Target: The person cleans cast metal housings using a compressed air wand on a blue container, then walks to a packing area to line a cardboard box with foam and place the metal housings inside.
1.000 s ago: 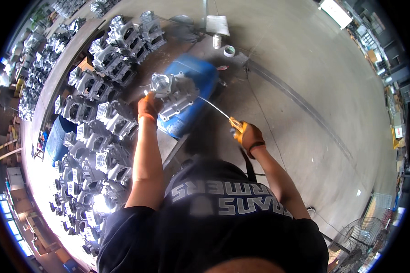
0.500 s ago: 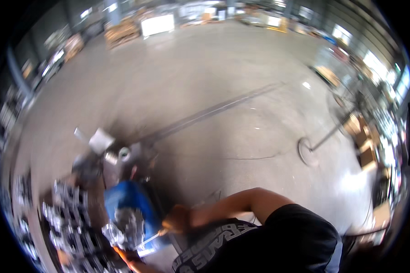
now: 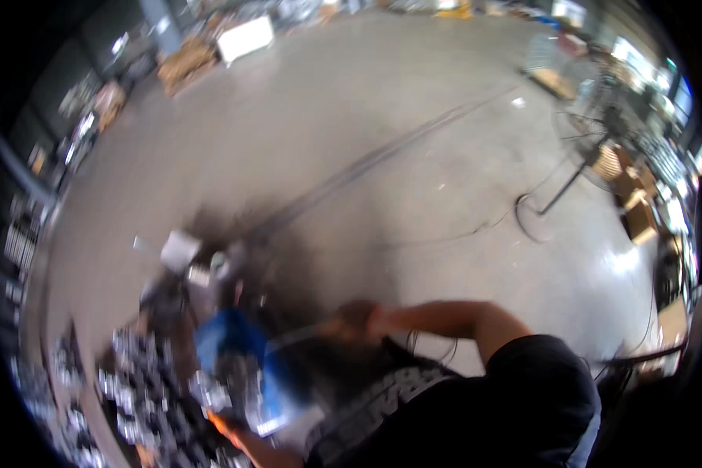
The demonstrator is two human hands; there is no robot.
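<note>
My right hand, smeared by motion, is closed around the handle of a long thin metal-bladed tool. The blade points left and stays clear of the workpiece. Lower left, my left hand, orange at the fingers, grips the near edge of a silvery metal casting. That casting sits in front of a blue-covered block; blur hides how it rests. Beside my left forearm shows a bright metal edge.
Several rows of similar metal castings stand left of my left hand. Beyond the blue block are a white box and small containers. A stand fan is on the floor at right, with cardboard boxes past it.
My right hand has drawn the tool away from the casting, up and to the right. The left hand stays at the casting. The whole view has shifted and tilted.
</note>
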